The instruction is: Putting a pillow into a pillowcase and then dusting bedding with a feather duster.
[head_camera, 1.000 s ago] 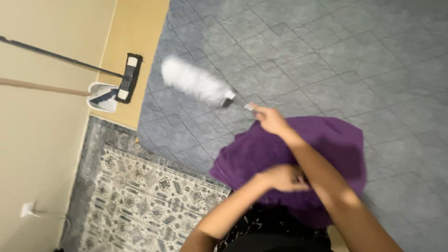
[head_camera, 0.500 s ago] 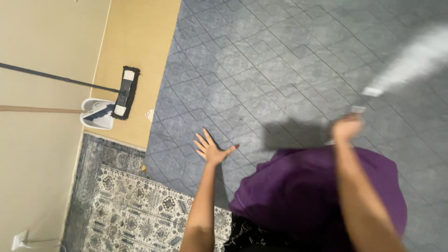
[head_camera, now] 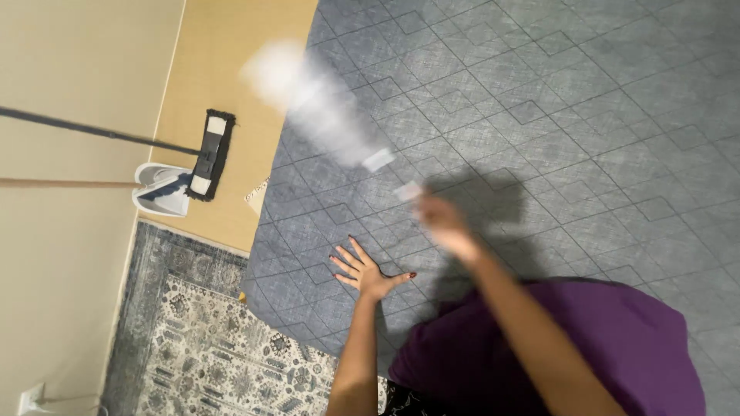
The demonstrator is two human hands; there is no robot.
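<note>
My right hand [head_camera: 443,223] is blurred with motion and grips the handle of a white fluffy duster [head_camera: 312,100], whose head sweeps up and to the left over the grey patterned carpet [head_camera: 578,100]. My left hand [head_camera: 362,270] rests flat on that carpet with the fingers spread, holding nothing. Purple cloth [head_camera: 555,354] covers my lap at the bottom right.
A flat mop [head_camera: 208,154] and a white dustpan [head_camera: 162,189] lie on the tan floor [head_camera: 223,69] at the left, their long handles reaching across the beige wall. A patterned rug [head_camera: 223,347] lies at the bottom left. A wall socket [head_camera: 31,397] is in the corner.
The duster swung from the left to the far right, and now back to the upper left. My left hand left my lap and pressed flat on the carpet.
</note>
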